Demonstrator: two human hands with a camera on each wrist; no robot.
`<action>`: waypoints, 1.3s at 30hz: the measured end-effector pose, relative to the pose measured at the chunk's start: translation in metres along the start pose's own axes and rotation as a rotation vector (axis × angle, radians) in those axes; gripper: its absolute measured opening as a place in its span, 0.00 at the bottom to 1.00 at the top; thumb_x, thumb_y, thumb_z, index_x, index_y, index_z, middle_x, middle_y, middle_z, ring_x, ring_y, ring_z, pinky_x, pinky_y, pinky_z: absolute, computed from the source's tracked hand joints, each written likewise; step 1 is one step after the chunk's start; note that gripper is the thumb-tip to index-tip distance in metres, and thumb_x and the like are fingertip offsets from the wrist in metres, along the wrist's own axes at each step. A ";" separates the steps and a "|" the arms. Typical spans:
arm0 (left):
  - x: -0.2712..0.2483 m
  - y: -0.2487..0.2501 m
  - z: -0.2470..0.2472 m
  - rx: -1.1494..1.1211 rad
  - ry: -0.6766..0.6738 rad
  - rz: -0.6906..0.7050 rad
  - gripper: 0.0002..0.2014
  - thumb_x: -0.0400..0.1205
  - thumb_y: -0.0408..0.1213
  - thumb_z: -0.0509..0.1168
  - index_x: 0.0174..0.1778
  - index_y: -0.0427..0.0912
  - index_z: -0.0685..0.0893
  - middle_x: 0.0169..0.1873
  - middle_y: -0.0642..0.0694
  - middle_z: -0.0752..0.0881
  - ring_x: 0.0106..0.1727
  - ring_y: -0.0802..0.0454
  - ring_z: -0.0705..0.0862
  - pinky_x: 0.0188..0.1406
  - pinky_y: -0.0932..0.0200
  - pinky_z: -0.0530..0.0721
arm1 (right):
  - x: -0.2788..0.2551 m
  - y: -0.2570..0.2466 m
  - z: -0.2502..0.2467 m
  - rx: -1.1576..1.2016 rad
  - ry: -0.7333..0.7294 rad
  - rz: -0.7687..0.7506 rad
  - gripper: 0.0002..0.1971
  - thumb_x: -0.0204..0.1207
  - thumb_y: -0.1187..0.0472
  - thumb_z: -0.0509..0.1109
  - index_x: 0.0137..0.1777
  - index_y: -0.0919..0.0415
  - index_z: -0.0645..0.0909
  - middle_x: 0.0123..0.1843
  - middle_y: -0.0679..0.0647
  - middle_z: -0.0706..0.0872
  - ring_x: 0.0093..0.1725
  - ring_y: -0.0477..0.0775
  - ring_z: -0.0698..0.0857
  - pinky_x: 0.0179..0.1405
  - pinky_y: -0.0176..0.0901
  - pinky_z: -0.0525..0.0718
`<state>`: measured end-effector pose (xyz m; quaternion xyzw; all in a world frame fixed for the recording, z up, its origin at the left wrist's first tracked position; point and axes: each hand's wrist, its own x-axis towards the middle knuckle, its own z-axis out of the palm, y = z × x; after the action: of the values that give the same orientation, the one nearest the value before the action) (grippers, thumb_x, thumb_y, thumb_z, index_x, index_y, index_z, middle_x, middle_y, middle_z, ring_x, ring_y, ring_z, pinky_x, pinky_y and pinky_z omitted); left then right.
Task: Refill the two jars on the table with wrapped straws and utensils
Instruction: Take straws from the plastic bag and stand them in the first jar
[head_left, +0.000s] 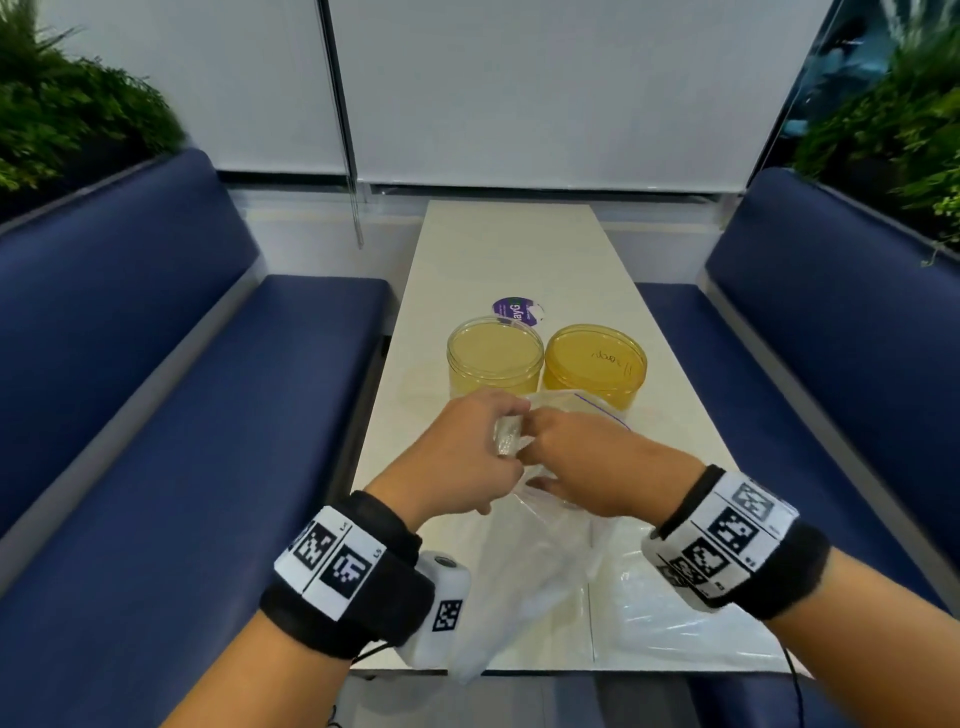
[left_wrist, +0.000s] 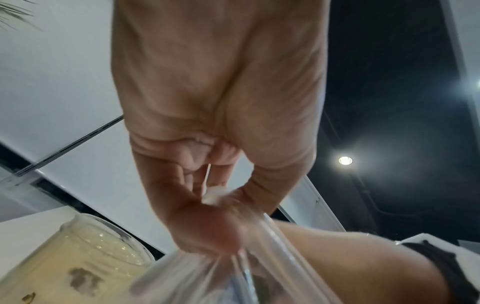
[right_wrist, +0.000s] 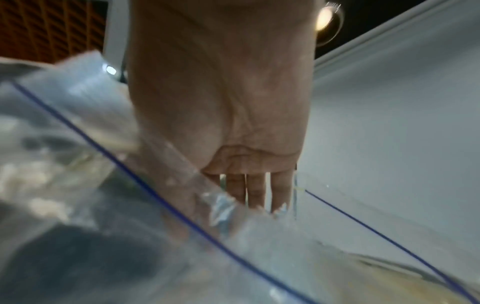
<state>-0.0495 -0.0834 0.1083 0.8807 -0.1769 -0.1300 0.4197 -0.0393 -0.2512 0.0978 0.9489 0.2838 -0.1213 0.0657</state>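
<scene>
Two clear yellowish jars stand mid-table: the left jar (head_left: 493, 358) (left_wrist: 78, 259) is open at the top, and the right jar (head_left: 595, 364) shows handwriting on its top. Just in front of them both hands hold a clear zip bag (head_left: 519, 561) (right_wrist: 130, 205) with a blue seal line. My left hand (head_left: 498, 421) (left_wrist: 215, 197) pinches bunched plastic at the bag's mouth. My right hand (head_left: 537, 431) (right_wrist: 233, 205) pinches crinkled plastic at the opposite side of the mouth, its fingertips hidden. A whitish wrapped bundle (head_left: 506, 436) shows between the hands.
A second clear plastic bag (head_left: 675, 603) lies flat at the front right of the white table (head_left: 509, 249). A round purple sticker (head_left: 514, 310) sits behind the jars. Blue bench seats (head_left: 182, 415) flank the table on both sides, with plants behind them.
</scene>
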 end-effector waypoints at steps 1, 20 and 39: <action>0.001 0.000 0.001 0.000 -0.004 0.003 0.32 0.79 0.25 0.66 0.81 0.46 0.74 0.55 0.50 0.79 0.30 0.58 0.82 0.28 0.54 0.91 | 0.001 0.003 0.005 -0.112 -0.035 -0.012 0.22 0.85 0.46 0.64 0.76 0.49 0.76 0.80 0.54 0.73 0.76 0.58 0.74 0.71 0.55 0.76; 0.011 -0.036 0.037 -0.211 0.175 0.199 0.33 0.71 0.30 0.73 0.74 0.50 0.75 0.64 0.55 0.77 0.69 0.70 0.75 0.66 0.81 0.69 | -0.004 0.023 -0.007 -0.005 -0.052 0.065 0.20 0.84 0.47 0.66 0.76 0.42 0.77 0.68 0.53 0.84 0.66 0.57 0.83 0.61 0.50 0.82; 0.039 -0.037 0.072 -0.182 0.558 0.250 0.11 0.79 0.38 0.64 0.57 0.45 0.83 0.49 0.51 0.86 0.51 0.53 0.86 0.45 0.51 0.86 | 0.004 0.005 -0.032 0.574 0.648 0.058 0.24 0.88 0.42 0.50 0.58 0.53 0.85 0.56 0.46 0.84 0.57 0.47 0.81 0.59 0.49 0.81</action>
<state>-0.0340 -0.1283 0.0317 0.8127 -0.1493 0.1537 0.5418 -0.0275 -0.2471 0.1277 0.9254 0.2177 0.1108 -0.2897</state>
